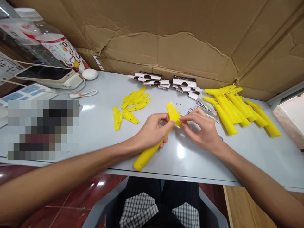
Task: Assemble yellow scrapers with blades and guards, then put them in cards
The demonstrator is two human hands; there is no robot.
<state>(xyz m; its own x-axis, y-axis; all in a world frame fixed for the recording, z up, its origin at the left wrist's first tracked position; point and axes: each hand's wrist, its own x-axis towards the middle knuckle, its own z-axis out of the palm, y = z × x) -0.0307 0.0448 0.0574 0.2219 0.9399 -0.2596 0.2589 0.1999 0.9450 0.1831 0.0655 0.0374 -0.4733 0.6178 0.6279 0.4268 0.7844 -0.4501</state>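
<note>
Nearest are two bits of checked cloth (pixel 139 210) on the person's dark pants. On the gray table (pixel 247 158), the left hand (pixel 154 129) is wrapped around the neck of a yellow tool (pixel 147 155), its thumb on top. The tool slants, with its round handle end near the table's front edge. The right hand (pixel 201 128) has its thumb and finger at the tool's wide head; I cannot tell if they pinch something tiny.

To the left are small yellow pieces (pixel 140 105) with holes. To the right are little screws (pixel 190 110), flat metal strips (pixel 206 107) and a pile of yellow handles (pixel 223 117).

Farther back are folded cards (pixel 184 81); their print is too small to read. At the far left are a phone (pixel 45 72), a blue and white power strip (pixel 28 93) and a bottle (pixel 61 47). The bottle's red and white label has curly writing I cannot read. Brown cardboard (pixel 166 19) stands behind.
</note>
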